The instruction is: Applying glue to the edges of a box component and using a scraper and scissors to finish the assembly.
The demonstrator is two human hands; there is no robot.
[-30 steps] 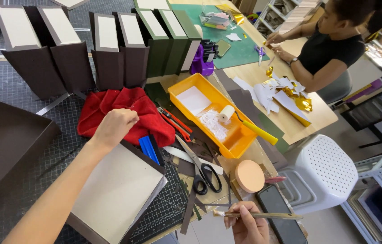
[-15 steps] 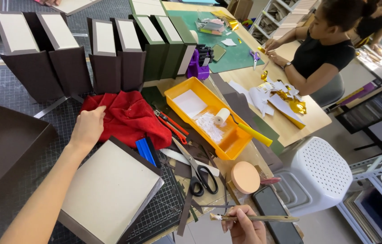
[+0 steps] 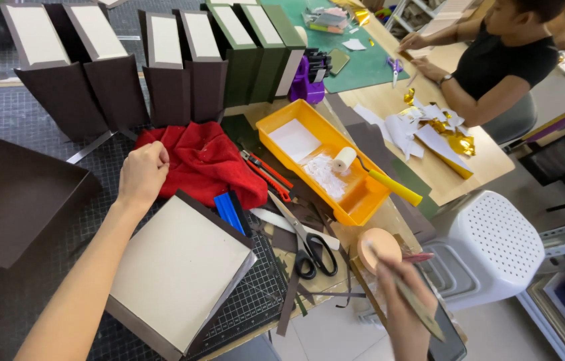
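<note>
**Two hands, one on the cloth, one on the brush**

Two hands of mine are in view. My left hand (image 3: pixel 140 175) reaches across the dark cutting mat (image 3: pixel 249 304) and its curled fingers pinch the near edge of the red cloth (image 3: pixel 205 160), which lies bunched on the mat in front of a row of upright dark and green boxes (image 3: pixel 162 67). Just below that hand sits a grey board box (image 3: pixel 179 274), open side down, with a blue scraper (image 3: pixel 230 210) touching its far corner.

My right hand (image 3: pixel 402 307) is closed around a thin brush (image 3: pixel 410 301), held slanted at the table's near edge, just beside a round tan lid (image 3: pixel 379 246). Black-handled scissors (image 3: pixel 306 244) lie between the two hands. Further off, a yellow tray (image 3: pixel 352 200) holds a small roller (image 3: pixel 346 159) and white paper. Across the table another person (image 3: pixel 496 67) works with scraps of gold foil (image 3: pixel 453 137).
</note>
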